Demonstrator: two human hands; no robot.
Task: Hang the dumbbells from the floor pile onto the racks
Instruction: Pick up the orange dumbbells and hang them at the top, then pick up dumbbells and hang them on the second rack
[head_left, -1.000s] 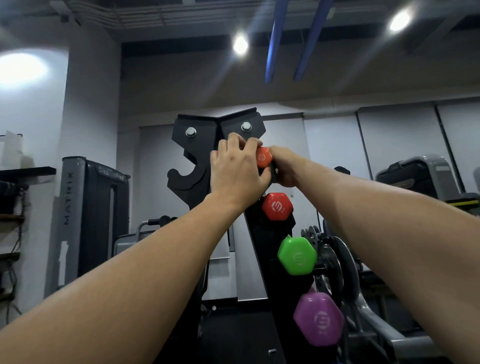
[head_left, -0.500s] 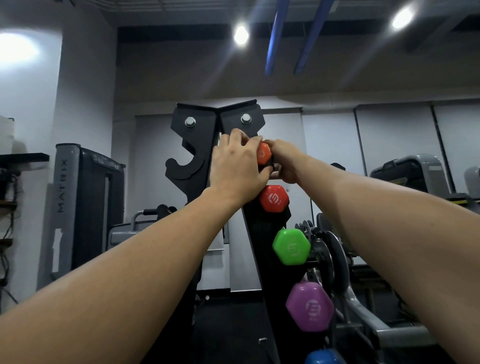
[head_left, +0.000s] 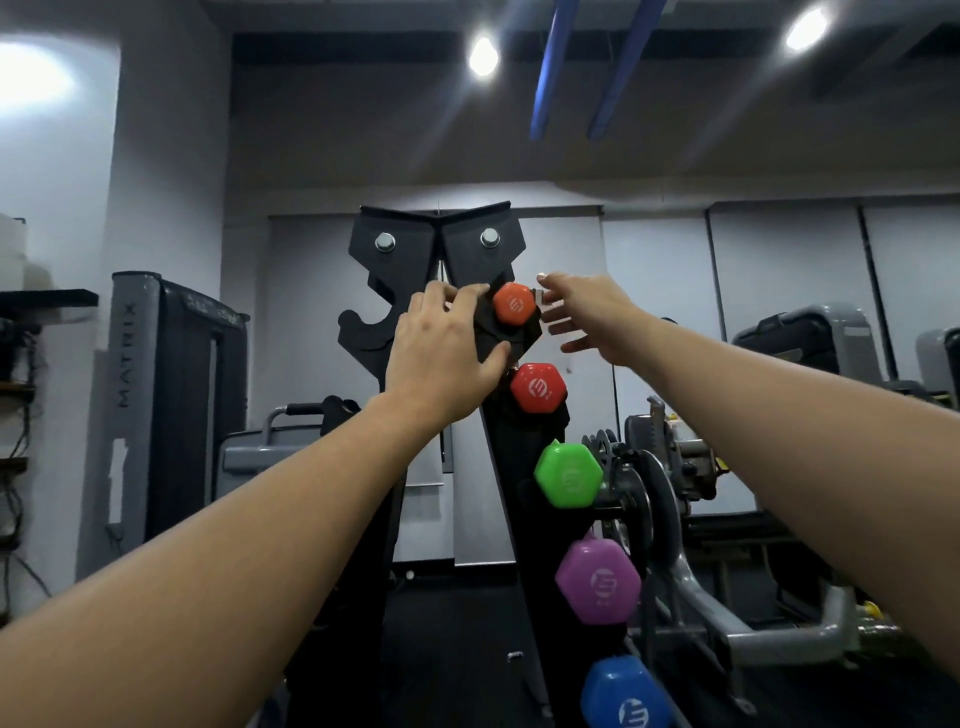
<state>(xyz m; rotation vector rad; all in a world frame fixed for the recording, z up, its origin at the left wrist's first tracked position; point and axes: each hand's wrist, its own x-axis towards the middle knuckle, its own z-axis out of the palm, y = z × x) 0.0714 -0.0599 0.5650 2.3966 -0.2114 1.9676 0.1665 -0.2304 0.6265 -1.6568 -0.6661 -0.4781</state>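
Our left hand (head_left: 441, 358) lies spread against the black dumbbell rack (head_left: 436, 244), fingers reaching toward the orange dumbbell (head_left: 514, 304) in the rack's topmost cradle and the thumb lying along the plate edge just below it; we judge that it is there to steady the weight in its notch rather than to carry it, since nothing is curled round the head. Our right hand (head_left: 587, 317) hovers just to the right of the orange dumbbell with its fingers splayed and apart from it, gripping nothing, which reads as a hand that has given up the load to the cradle. Whether the left fingertips truly touch the orange head or only the rack plate beside it we cannot tell, as the hand covers that spot. The orange dumbbell sits in the top cradle with its hexagonal end facing us, presumably because the handle rests across the hook behind it. Below it down the rack's right upright hang the red dumbbell (head_left: 537, 387), the green dumbbell (head_left: 569, 475), the purple dumbbell (head_left: 597, 582) and the blue dumbbell (head_left: 626, 696), each larger than the one above, so light weights go high and heavy ones low. On the rack's left side an empty hook (head_left: 363, 332) stands level with the orange dumbbell. The floor pile is out of view.
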